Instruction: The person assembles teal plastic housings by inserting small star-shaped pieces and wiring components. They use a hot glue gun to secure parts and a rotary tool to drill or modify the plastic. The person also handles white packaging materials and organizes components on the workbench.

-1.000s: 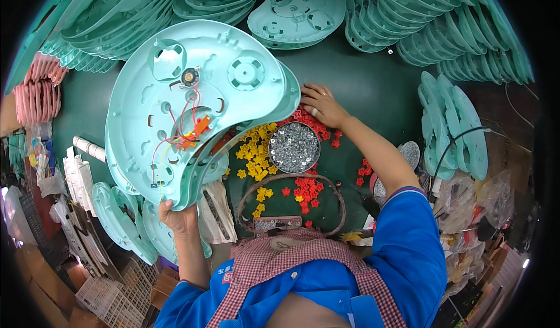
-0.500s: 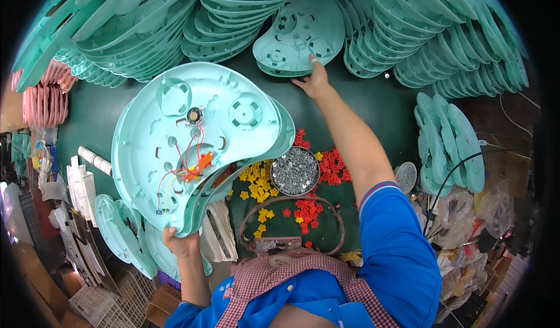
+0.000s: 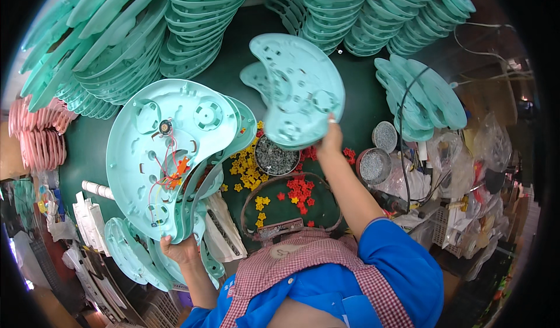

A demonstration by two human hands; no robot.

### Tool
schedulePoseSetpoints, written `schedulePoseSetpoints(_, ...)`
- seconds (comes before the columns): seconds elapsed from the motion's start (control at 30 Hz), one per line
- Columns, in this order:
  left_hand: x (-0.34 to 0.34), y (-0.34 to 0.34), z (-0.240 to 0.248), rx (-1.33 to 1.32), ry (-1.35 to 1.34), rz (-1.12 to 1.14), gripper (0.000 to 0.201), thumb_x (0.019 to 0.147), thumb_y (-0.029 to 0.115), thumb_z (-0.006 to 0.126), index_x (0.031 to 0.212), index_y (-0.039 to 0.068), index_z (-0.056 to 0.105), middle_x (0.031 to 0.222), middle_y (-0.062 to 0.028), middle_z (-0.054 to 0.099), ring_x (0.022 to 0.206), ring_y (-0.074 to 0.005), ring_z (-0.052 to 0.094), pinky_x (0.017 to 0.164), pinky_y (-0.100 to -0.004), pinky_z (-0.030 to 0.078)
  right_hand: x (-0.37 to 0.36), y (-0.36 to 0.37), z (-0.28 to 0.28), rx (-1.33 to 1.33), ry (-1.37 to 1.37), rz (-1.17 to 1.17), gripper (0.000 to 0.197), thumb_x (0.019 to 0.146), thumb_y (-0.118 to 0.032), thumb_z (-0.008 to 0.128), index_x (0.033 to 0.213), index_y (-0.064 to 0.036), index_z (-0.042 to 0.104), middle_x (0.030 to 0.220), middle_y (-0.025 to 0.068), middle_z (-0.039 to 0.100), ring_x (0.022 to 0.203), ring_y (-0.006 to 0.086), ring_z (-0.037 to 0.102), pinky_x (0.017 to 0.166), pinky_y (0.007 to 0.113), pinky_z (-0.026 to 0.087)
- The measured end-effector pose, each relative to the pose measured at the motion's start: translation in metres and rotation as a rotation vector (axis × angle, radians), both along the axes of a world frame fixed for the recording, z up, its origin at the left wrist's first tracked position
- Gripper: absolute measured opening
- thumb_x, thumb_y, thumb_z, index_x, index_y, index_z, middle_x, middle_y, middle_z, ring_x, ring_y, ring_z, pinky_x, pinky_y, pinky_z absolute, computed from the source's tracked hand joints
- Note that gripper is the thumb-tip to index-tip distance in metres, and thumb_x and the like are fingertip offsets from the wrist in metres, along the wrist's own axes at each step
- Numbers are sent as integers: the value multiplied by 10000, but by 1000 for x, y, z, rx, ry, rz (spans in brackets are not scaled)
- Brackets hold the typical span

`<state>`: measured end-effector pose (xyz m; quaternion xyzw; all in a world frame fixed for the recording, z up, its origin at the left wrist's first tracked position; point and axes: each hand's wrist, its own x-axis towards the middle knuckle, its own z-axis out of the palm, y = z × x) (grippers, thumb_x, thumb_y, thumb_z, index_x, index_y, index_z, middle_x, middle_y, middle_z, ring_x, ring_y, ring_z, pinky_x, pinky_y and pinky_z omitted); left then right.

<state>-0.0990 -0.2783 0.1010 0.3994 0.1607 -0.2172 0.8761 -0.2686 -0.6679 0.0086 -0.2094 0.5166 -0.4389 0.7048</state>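
A wired teal panel faces up at the left of the tabletop, the left hand closed around its narrow end, perhaps to steady it. The right hand, clasping the rim, holds a second teal panel partly over a bowl of metal bits, likely placed centrally for easy reach.

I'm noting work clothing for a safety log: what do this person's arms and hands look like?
The left hand and right hand wear no gloves. Short, bright blue sleeves leave both forearms bare; no cables run along them.
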Motion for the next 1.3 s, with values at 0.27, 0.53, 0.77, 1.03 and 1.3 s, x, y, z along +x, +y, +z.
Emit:
schedulePoseSetpoints(0.27, 5, -3, 3, -118, -22, -187, 726, 608, 138, 548, 1305, -23, 423, 1261, -161, 544, 1146, -335, 540, 1006, -473, 413, -127, -18, -6, -99, 365, -221, 592, 890, -226, 589, 1371, 21, 349, 1389, 186, 405, 1241, 323, 443, 1042, 418, 351)
schedulePoseSetpoints(0.53, 56, -51, -8, -98, 51, -512, 690, 593, 134, 541, 1255, -47, 460, 1192, -192, 569, 1077, -377, 568, 967, -507, 453, -77, 22, 55, -189, -97, 598, 580, 970, -460, 387, 1331, -10, 451, 1328, 123, 498, 1222, 249, 455, 1044, 366, 319)
schedulePoseSetpoints(0.77, 143, -165, -13, 105, 32, -835, 560, 691, 172, 559, 1207, -38, 496, 1147, -197, 595, 1026, -351, 599, 921, -488, 481, -91, 42, 53, 24, -238, 905, 675, 818, -426, 626, 1339, -54, 411, 1267, 91, 532, 1134, 210, 542, 891, 382, 498)
schedulePoseSetpoints(1.03, 145, -326, -64, 122, -61, -854, 755, 857, 377, 546, 1489, 265, 149, 1531, -87, 164, 1278, -385, 366, 1040, -511, 295, -4, 61, 25, -151, -185, 561, 642, 844, -66, 500, 1413, -118, 207, 1317, 110, 424, 1147, 270, 529, 806, 425, 564)
schedulePoseSetpoints(1.3, 129, -323, -82, 307, -512, -998, 698, 851, 189, 596, 1463, 120, 267, 1507, -141, 254, 1343, -287, 328, 1079, -404, 286, 147, -27, -40, -128, -241, 441, 605, 892, -67, 462, 1398, -233, 175, 1363, 118, 392, 1177, 373, 501, 845, 559, 518)
